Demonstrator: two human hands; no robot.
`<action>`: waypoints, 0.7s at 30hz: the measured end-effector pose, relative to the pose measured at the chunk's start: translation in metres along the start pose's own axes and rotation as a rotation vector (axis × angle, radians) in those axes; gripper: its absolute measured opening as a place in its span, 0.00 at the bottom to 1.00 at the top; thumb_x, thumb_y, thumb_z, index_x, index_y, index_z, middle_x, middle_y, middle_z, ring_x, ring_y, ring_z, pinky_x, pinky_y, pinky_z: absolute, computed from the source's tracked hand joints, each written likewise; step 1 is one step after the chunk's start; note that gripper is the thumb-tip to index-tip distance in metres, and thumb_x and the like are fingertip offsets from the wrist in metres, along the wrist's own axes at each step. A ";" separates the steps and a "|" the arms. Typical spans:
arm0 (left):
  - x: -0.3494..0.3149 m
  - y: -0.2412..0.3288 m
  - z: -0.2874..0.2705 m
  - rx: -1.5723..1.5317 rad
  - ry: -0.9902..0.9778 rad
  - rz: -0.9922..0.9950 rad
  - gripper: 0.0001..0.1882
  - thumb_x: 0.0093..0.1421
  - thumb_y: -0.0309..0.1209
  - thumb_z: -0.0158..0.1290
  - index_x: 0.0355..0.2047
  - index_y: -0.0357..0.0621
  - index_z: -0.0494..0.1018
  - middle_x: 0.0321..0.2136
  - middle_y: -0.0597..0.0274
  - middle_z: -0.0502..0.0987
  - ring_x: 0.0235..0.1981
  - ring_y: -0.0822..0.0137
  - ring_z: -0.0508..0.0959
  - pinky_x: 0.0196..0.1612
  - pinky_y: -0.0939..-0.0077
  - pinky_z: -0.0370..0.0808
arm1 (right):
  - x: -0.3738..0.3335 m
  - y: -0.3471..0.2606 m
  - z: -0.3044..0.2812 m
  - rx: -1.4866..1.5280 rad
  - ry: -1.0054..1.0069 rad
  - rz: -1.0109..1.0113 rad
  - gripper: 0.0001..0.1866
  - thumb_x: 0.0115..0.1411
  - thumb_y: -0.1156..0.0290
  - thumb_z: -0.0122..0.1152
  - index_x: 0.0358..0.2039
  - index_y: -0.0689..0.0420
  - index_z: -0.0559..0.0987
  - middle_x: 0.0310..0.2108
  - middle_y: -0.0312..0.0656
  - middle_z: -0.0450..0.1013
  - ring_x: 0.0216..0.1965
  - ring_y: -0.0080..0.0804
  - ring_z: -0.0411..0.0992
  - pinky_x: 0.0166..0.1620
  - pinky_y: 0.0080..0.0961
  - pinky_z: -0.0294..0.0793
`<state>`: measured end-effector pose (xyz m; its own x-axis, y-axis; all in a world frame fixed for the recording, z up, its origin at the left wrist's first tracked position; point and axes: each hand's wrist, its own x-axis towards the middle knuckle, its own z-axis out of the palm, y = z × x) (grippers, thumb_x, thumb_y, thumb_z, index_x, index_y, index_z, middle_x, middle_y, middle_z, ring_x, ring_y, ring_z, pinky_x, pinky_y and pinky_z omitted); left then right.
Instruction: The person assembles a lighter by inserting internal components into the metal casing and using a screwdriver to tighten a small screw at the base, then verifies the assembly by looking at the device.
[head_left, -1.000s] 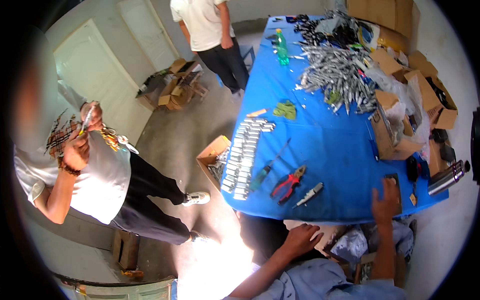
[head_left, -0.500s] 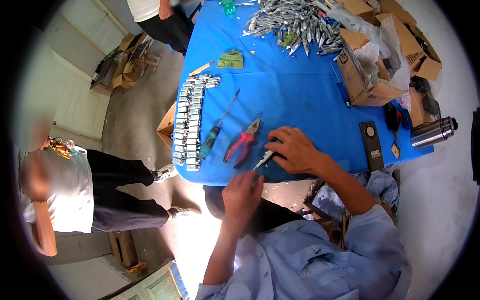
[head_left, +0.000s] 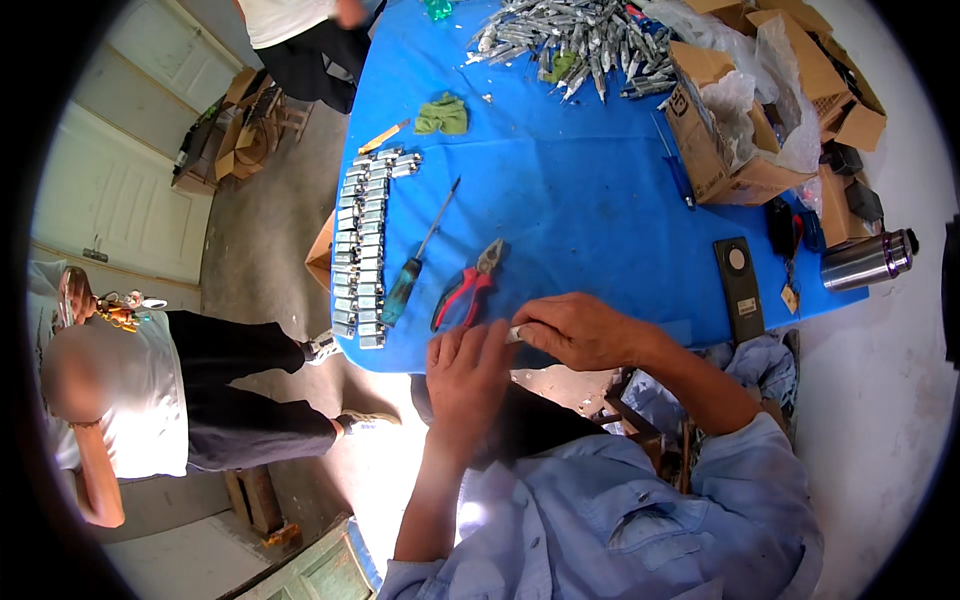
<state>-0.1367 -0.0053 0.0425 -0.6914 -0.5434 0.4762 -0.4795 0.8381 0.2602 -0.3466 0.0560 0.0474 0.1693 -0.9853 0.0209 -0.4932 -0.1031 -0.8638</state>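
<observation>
Over the table's near edge my hands are close together, with a slim white-and-grey piece [head_left: 514, 335] between them. My right hand [head_left: 585, 332] is closed on one end of it, thumb and fingers pinched. My left hand [head_left: 467, 372] has its fingers curled round the other end, which they hide. Just beyond my left hand lie pliers with red-and-black handles [head_left: 468, 288]. A screwdriver with a teal-and-black handle [head_left: 402, 290] rests to their left. Small silver metal parts [head_left: 370, 250] stand in neat rows along the table's left edge.
The blue-covered table [head_left: 580, 230] bears a heap of slim wrapped pieces [head_left: 590, 45], a green cloth [head_left: 441, 115], a cutter knife [head_left: 384, 136] and another screwdriver [head_left: 680, 180]. Rightward are cardboard boxes [head_left: 715, 165], a dark flat device [head_left: 739, 290] and a steel flask [head_left: 866, 262]. Two people stand leftward.
My right hand has lifted the slim piece off the table and drawn it nearer. My left hand has come up to meet it and closed round its end. The view has shifted slightly.
</observation>
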 end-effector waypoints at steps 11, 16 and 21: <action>0.009 -0.005 -0.038 0.093 0.036 0.178 0.24 0.57 0.31 0.68 0.52 0.39 0.77 0.37 0.60 0.81 0.37 0.58 0.80 0.44 0.64 0.74 | -0.007 -0.028 -0.004 -0.072 -0.154 0.000 0.14 0.72 0.61 0.52 0.39 0.60 0.74 0.35 0.54 0.78 0.38 0.60 0.76 0.40 0.51 0.72; 0.003 -0.013 -0.051 0.046 -0.055 0.237 0.23 0.59 0.37 0.67 0.51 0.39 0.77 0.30 0.61 0.77 0.30 0.59 0.78 0.37 0.64 0.73 | -0.009 -0.034 -0.002 0.246 -0.216 -0.002 0.13 0.72 0.62 0.51 0.40 0.60 0.75 0.32 0.55 0.77 0.37 0.60 0.76 0.41 0.51 0.71; -0.011 -0.019 -0.058 0.041 -0.171 0.190 0.18 0.59 0.38 0.66 0.45 0.41 0.77 0.24 0.61 0.74 0.25 0.59 0.77 0.30 0.65 0.71 | -0.011 -0.044 0.008 -0.185 -0.036 -0.125 0.12 0.70 0.62 0.56 0.43 0.58 0.76 0.35 0.49 0.76 0.39 0.53 0.76 0.41 0.47 0.73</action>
<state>-0.0885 -0.0127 0.0813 -0.8508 -0.3796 0.3634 -0.3513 0.9252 0.1439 -0.3198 0.0722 0.0807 0.2677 -0.9581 0.1016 -0.6137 -0.2508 -0.7486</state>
